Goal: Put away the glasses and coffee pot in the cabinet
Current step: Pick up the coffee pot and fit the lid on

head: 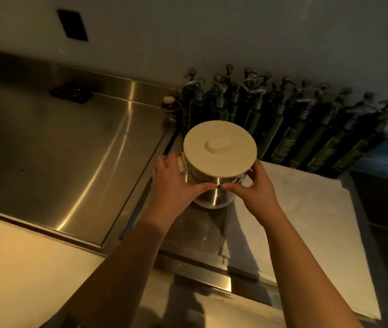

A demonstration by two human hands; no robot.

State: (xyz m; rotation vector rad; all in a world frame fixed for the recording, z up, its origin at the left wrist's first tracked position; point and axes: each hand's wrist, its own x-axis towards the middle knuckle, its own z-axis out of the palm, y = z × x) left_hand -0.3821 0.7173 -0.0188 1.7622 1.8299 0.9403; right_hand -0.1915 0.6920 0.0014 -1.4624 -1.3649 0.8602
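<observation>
Both hands clasp the coffee pot (pixel 212 190), a steel vessel under a pale round lid (pixel 220 148), at the centre of the view: the left hand (pixel 173 183) wraps its 9 o'clock side and the right hand (pixel 257 185) its 3 o'clock side, fingers (pixel 203 185) curled round the metal wall with the tips almost meeting at 6 o'clock. The pot stands on, or just above, the steel bench (pixel 202 235); which of the two I cannot tell.

To carry it well, the grip should probably stay low on the body, below the lid, and the pot should be kept level, since nothing shows whether that lid is fastened (a thumb laid over its rim would be prudent). Lift straight up, clear of the dark pump bottles (pixel 283 114) ranked at 1 o'clock, then turn toward the cabinet, which is out of view.

The closed lid hides whatever the pot holds. A white cloth (pixel 306 209) lies at 4 o'clock; no glasses are visible.
</observation>
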